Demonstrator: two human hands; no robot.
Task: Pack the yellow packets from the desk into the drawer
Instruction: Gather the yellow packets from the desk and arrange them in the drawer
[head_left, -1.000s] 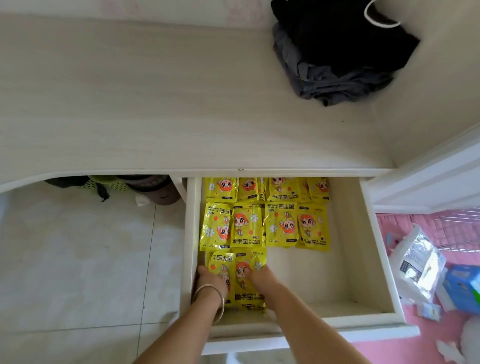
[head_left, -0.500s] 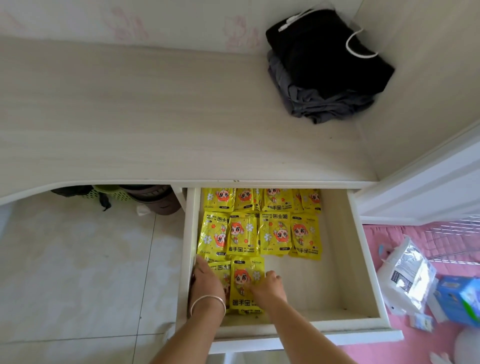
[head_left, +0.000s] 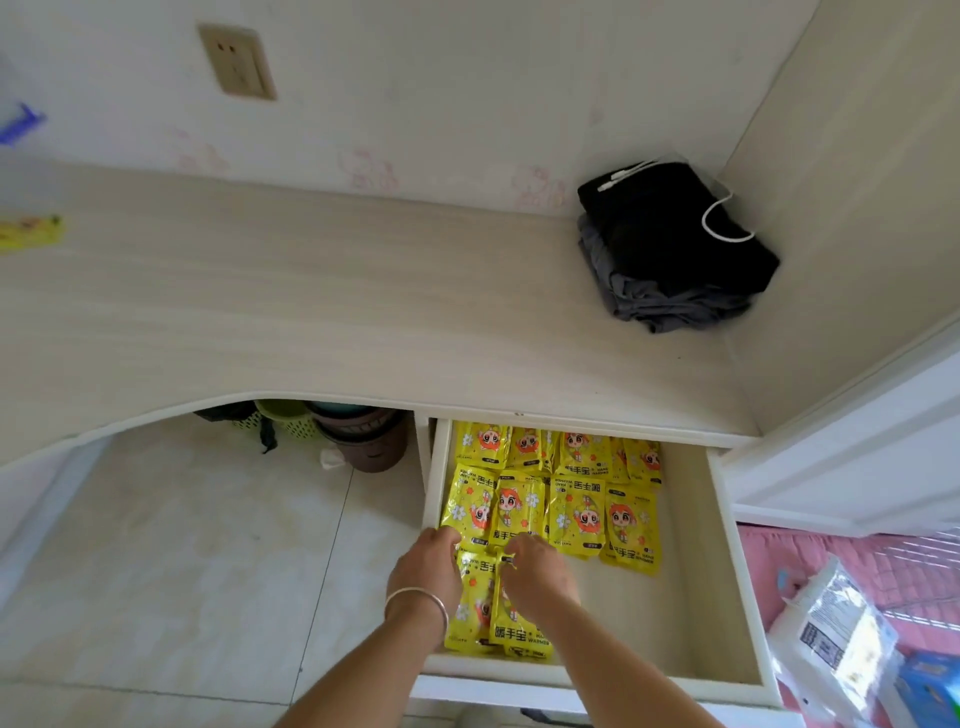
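**Both hands on the front packets in the open drawer**

The drawer (head_left: 722, 566) stands pulled out below the counter (head_left: 311, 322). Yellow packets (head_left: 576, 512) lie flat inside it in rows: one row at the back, partly under the counter edge, a second row in front of it, and two front packets (head_left: 485, 608) side by side at the drawer's left front corner. The right part of the drawer floor is bare.

The left hand (head_left: 427, 566), with a bangle (head_left: 418, 597) on its wrist, rests on the left front packet. Its fingers (head_left: 441, 538) curl down over the packet's far edge, where that packet meets the second row. The right hand (head_left: 537, 571) rests on the right front packet, with its fingers (head_left: 522, 545) bent down over the far edge. Whether either hand pinches the packet or only presses on it cannot be told.

One more yellow packet (head_left: 28, 234) lies on the counter at the far left edge of view. Folded dark clothing (head_left: 670, 249) with a white cable (head_left: 719, 218) sits in the counter's right rear corner.
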